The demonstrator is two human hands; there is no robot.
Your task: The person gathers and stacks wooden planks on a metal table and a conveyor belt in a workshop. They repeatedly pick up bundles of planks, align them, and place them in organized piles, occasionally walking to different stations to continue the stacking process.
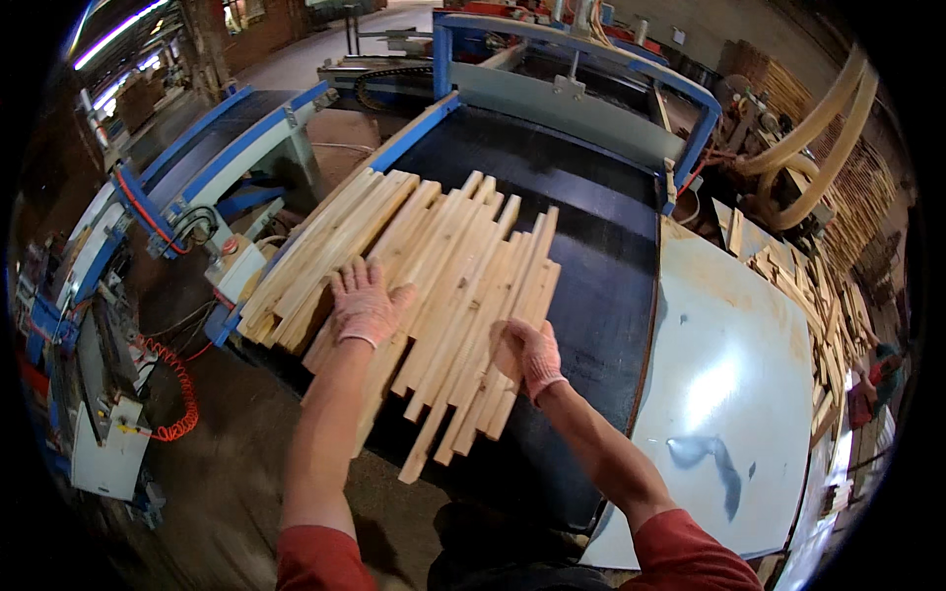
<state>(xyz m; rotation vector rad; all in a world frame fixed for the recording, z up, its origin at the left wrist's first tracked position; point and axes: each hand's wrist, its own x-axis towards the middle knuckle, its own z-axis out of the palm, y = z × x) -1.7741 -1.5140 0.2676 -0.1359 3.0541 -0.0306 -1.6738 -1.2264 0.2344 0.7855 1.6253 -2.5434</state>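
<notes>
Pale wooden strips (463,276) lie side by side in an uneven layer on a black conveyor belt (601,295), their near ends sticking out over its front edge. My left hand (367,303), in a light pinkish work glove, rests flat on top of the strips with its fingers spread. My right hand (537,357), gloved the same way, is closed about the right edge of the layer, at the outermost strips. Its fingertips are blurred and partly hidden. On the left, some strips (330,251) sit a little apart from the rest.
A blue frame (581,44) spans the belt's far end. To the right lies a pale sheet-covered table (719,384), with loose wood pieces (818,315) beyond it. Left stand another blue-edged conveyor (222,138) and a coiled orange hose (177,394). A person (882,379) is at the far right.
</notes>
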